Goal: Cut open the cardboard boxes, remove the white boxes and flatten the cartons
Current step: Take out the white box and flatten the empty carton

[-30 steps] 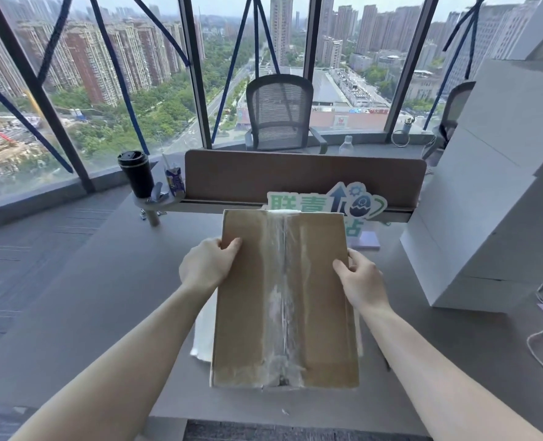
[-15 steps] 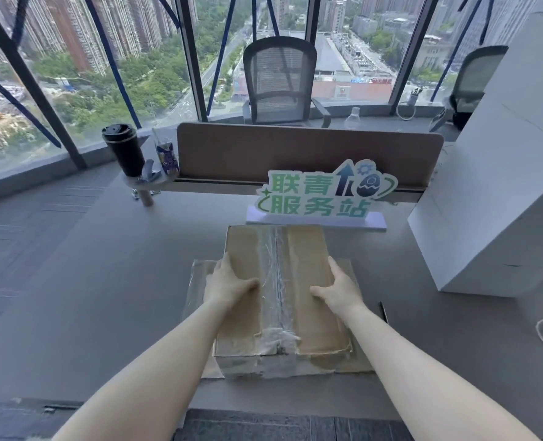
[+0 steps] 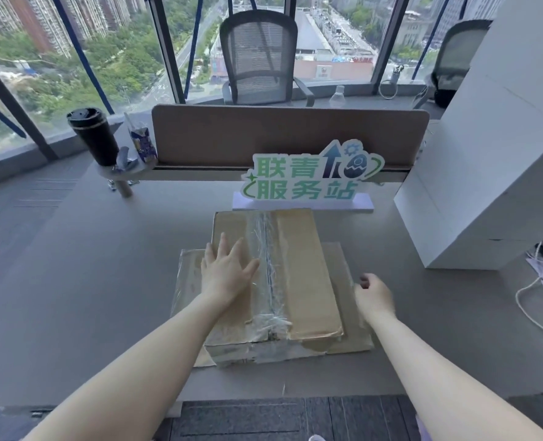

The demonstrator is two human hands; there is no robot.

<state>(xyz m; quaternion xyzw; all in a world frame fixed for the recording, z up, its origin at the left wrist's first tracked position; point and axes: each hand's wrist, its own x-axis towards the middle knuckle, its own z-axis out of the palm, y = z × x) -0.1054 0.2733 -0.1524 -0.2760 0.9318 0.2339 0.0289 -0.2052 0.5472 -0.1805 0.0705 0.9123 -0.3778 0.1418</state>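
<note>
Flat-palmed, my left hand (image 3: 227,273) presses on the sealed carton (image 3: 275,281) with the fingers spread and straight, resting on the left half of its top just beside the taped seam (image 3: 268,268). My right hand (image 3: 373,296) is off the carton, hovering just beside its right edge with the fingers loosely curled; it is blurred, and I see nothing held in it.

The carton sits on a flattened carton (image 3: 348,275), which lies on the desk (image 3: 104,281), and both are just in front of the green sign (image 3: 308,179).

As I judge it, the step in hand is to steady this carton and get it slit open. To do that well I keep the left palm pressing down but clear of the seam, so a blade can run the whole length of the tape without meeting my fingers. I would cut shallow, only through the tape, because the white box inside could be scored. I see no knife from here; I need one before starting.

Counting: one sealed carton, one flattened carton under it, one stack of white boxes (image 3: 486,154) to the right of the sign (I cannot count them singly), one black cup (image 3: 93,135) and one small drink carton (image 3: 141,141) to the sign's left, two chairs (image 3: 259,58) beyond it.
</note>
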